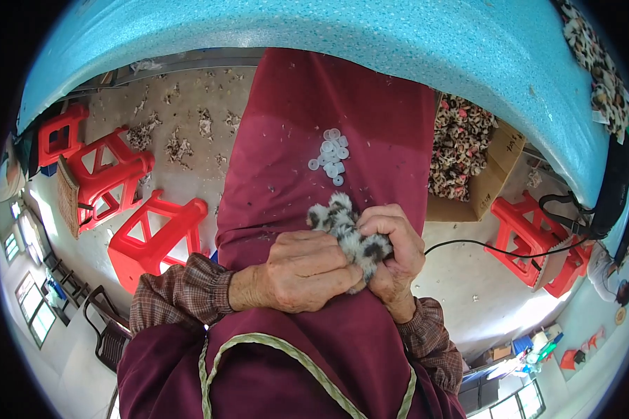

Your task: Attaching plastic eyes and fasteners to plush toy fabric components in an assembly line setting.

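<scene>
A small plush piece (346, 228) of mottled white, grey and black fur, with stubby rounded ends, is held between both hands above my lap. My left hand (306, 271) is curled into a fist against its left side, knuckles up, its fingertips hidden. My right hand (397, 257) grips it from the right, with the thumb and bent index finger pressing near the top. Beyond the plush, a loose cluster of translucent white plastic discs (330, 155) lies on the dark red apron (272, 167) spread over my lap.
The rim of a speckled blue table (314, 31) curves across the far side, with more mottled plush pieces (594, 63) at its right. An open cardboard box (495, 171) full of plush pieces (461, 146) stands right. Red stools (157, 241) and fabric scraps (178, 148) are left.
</scene>
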Demonstrator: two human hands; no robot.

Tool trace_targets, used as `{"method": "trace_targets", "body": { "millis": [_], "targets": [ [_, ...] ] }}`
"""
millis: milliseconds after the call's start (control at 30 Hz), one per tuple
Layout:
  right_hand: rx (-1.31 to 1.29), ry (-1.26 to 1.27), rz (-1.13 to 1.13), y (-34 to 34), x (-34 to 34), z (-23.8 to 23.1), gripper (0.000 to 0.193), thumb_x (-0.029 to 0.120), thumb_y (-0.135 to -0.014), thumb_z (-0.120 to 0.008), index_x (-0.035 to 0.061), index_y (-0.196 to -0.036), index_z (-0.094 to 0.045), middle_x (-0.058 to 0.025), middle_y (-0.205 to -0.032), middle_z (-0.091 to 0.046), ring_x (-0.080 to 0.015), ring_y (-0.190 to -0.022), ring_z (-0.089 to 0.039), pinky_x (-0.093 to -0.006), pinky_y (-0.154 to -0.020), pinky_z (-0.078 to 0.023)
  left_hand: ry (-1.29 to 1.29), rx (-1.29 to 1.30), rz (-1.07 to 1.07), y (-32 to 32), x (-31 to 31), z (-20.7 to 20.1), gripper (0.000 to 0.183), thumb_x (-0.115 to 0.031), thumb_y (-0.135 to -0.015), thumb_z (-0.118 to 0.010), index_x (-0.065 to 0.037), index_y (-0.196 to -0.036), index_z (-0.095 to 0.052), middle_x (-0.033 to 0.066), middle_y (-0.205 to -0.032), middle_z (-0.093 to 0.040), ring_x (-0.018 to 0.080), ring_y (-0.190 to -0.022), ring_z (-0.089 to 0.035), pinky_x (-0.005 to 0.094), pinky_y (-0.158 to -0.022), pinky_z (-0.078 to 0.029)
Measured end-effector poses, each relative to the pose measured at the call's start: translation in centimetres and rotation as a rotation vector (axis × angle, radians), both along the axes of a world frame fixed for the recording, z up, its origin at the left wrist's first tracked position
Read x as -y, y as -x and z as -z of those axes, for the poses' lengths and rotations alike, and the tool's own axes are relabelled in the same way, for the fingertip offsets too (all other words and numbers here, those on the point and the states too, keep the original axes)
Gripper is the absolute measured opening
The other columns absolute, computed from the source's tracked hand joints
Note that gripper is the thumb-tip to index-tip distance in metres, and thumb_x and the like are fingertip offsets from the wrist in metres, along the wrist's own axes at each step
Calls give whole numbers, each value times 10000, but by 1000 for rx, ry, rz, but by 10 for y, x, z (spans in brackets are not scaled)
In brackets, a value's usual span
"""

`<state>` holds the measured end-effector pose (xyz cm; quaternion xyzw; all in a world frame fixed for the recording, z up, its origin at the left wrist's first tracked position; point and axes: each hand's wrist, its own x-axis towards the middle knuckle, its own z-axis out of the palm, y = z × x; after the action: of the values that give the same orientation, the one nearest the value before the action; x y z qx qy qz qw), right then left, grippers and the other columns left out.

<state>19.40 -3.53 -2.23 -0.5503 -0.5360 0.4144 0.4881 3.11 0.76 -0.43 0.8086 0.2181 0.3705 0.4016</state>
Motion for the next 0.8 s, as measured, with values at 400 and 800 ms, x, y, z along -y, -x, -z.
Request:
{"method": "trace_targets", "body": {
  "millis": [400,800],
  "targets": [
    [-140,-11,124,10,-4,12,233,-26,-618,-642,10,-836,-570,-96,-792,-587,-177,-709,-575,-264,-658,-458,332,68,-170,-4,6,9,245,-57,-633,-714,-65,-865,-635,23,-644,-470,144,-546,-501,281,-484,-417],
    [-377,355,105,2,3,9,229,-3,-727,-594,-23,-955,-576,-64,-835,-562,-133,-756,-564,-244,-671,-445,569,-270,-114,3,-6,15,268,-119,-754,-677,15,-934,-531,168,-856,-580,354,-728,-587,400,-608,-469]
  ]
}}
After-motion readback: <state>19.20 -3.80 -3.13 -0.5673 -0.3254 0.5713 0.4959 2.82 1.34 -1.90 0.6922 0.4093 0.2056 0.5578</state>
